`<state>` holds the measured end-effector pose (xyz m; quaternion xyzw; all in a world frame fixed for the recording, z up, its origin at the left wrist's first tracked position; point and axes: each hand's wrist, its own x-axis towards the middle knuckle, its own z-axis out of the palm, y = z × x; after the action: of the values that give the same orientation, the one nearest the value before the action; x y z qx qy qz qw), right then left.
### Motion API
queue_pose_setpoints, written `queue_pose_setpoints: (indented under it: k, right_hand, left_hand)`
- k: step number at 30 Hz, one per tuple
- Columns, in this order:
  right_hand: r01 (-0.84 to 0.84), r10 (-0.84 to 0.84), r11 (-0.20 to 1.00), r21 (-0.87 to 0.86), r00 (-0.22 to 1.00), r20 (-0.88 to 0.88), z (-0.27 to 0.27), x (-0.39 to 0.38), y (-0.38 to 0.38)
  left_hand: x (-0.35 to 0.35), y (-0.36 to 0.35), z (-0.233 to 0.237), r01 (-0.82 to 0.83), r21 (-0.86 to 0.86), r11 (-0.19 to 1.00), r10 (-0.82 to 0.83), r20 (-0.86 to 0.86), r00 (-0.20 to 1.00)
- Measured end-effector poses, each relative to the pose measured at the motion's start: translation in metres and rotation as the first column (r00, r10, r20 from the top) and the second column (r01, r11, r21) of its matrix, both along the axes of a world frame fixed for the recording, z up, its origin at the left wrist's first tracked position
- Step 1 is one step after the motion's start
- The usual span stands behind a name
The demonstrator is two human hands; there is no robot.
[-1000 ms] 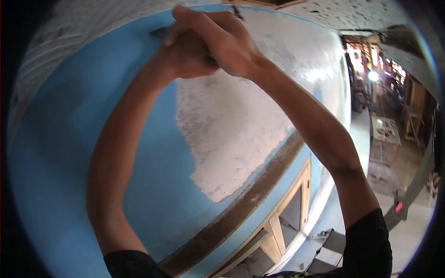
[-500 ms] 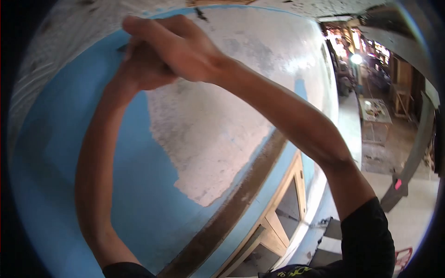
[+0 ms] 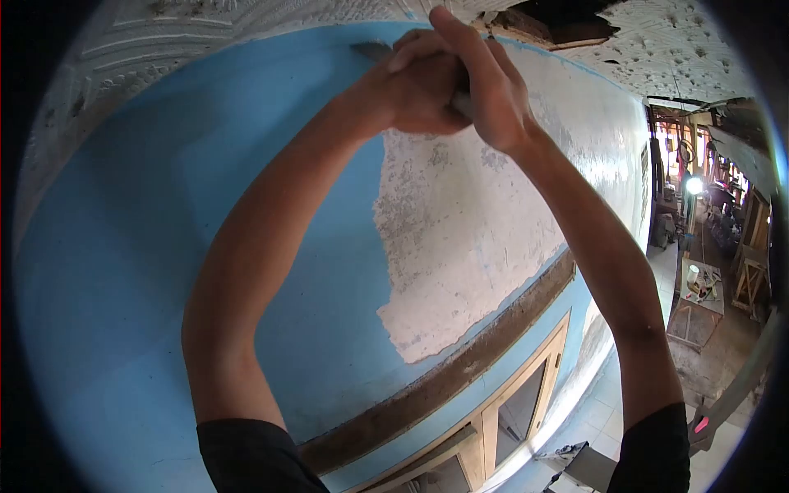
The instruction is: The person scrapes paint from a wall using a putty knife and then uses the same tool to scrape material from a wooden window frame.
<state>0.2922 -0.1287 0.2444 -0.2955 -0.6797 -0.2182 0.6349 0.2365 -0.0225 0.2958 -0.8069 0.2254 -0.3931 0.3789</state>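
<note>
Overhead, my left hand (image 3: 429, 97) is closed around a scraper, its grey metal blade (image 3: 374, 51) pointing left against the blue wall paint (image 3: 304, 107) near the ceiling. The rear of its handle (image 3: 462, 103) shows between my hands. My right hand (image 3: 496, 92) presses in from the right, its palm at the handle end and some fingers over my left hand. Most of the handle is hidden. Below my hands a pale, bare patch of wall (image 3: 456, 238) with a ragged edge borders the blue paint.
A textured ceiling (image 3: 164, 37) meets the wall just above, with a dark broken hole (image 3: 567, 23) at the right. A brown beam (image 3: 444, 386) crosses below the patch, over a wooden window frame (image 3: 493, 411). Far right stands a small table (image 3: 699, 304) with items on it.
In the view, both hands and the scraper have shifted right. More of the blade and the ceiling hole now show, and the bare patch sits farther right as the camera has turned.
</note>
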Motion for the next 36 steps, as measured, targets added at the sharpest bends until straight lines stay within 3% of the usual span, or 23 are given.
queue_pose_setpoints:
  k: [3,4,7,8,11,14,16,19,22,24,25,28,29,31,32,35,36]
  right_hand:
    - [-0.131,0.128,0.990,-0.046,0.991,-0.045,0.009,0.006,-0.002]
    - [-0.094,0.086,0.994,0.049,0.986,0.142,0.013,0.014,0.003]
    - [0.090,-0.100,0.993,0.077,0.986,0.135,0.024,0.016,0.002]
    - [0.150,-0.160,0.985,0.080,0.979,0.130,0.025,0.013,0.001]
    - [0.031,-0.033,0.999,0.025,0.996,0.086,0.020,-0.001,-0.011]
    - [-0.069,0.069,0.997,-0.031,0.998,0.011,0.019,0.007,-0.008]
    - [-0.136,0.135,0.989,-0.066,0.991,-0.013,0.018,0.009,-0.006]
    - [0.051,-0.053,0.997,0.053,0.998,0.038,0.014,0.000,-0.004]
    - [0.004,-0.005,1.000,0.030,0.999,0.042,0.020,0.005,-0.008]
    - [0.064,-0.069,0.996,0.066,0.995,0.075,0.023,0.006,-0.004]
    - [0.094,-0.100,0.992,0.079,0.992,0.076,0.020,0.007,-0.001]
    - [-0.159,0.157,0.987,-0.011,0.984,-0.083,0.025,0.012,-0.003]
    - [-0.065,0.065,0.998,0.002,0.997,-0.029,0.026,0.008,-0.005]
    - [0.125,-0.128,0.991,0.046,0.991,0.051,0.017,0.000,-0.010]
    - [0.063,-0.069,0.996,0.062,0.993,0.095,0.019,0.013,-0.001]
    - [0.058,-0.058,0.998,-0.017,0.998,0.018,0.019,-0.001,-0.015]
    - [0.083,-0.084,0.996,0.033,0.995,0.053,0.025,0.001,-0.012]
  left_hand:
    - [-0.005,-0.006,-0.002,-0.003,-0.104,0.995,-0.003,-0.055,0.998]
    - [-0.008,-0.008,-0.001,0.027,-0.143,0.989,-0.036,-0.058,0.998]
    - [-0.002,0.001,0.012,-0.013,0.035,0.999,0.012,0.031,0.999]
    - [0.002,0.004,0.011,0.033,-0.013,0.999,-0.033,0.012,0.999]
    - [0.004,-0.003,0.018,0.094,-0.079,0.992,-0.096,-0.027,0.995]
    - [0.005,-0.001,0.014,-0.024,-0.081,0.996,0.017,-0.094,0.995]
    - [-0.002,-0.009,0.013,-0.031,-0.075,0.997,0.027,-0.052,0.998]
    - [0.001,-0.005,0.014,0.037,-0.008,0.999,-0.037,-0.012,0.999]
    - [-0.001,-0.008,0.011,-0.029,-0.123,0.992,0.025,-0.034,0.999]
    - [0.003,-0.005,0.016,0.035,-0.002,0.999,-0.035,0.052,0.998]
    - [0.006,-0.004,0.013,0.021,-0.037,0.999,-0.020,0.034,0.999]
    - [-0.003,-0.022,0.013,-0.063,-0.199,0.978,0.056,-0.041,0.998]
    - [-0.006,-0.022,0.015,-0.069,-0.207,0.976,0.060,-0.046,0.997]
    - [0.000,-0.008,0.014,-0.004,-0.064,0.998,0.003,-0.013,1.000]
    - [0.005,-0.003,0.012,0.008,-0.025,1.000,-0.008,-0.017,1.000]
    - [0.003,-0.009,0.019,-0.020,-0.047,0.999,0.018,-0.045,0.999]
    - [0.002,-0.008,0.020,0.004,-0.033,0.999,-0.006,-0.048,0.999]
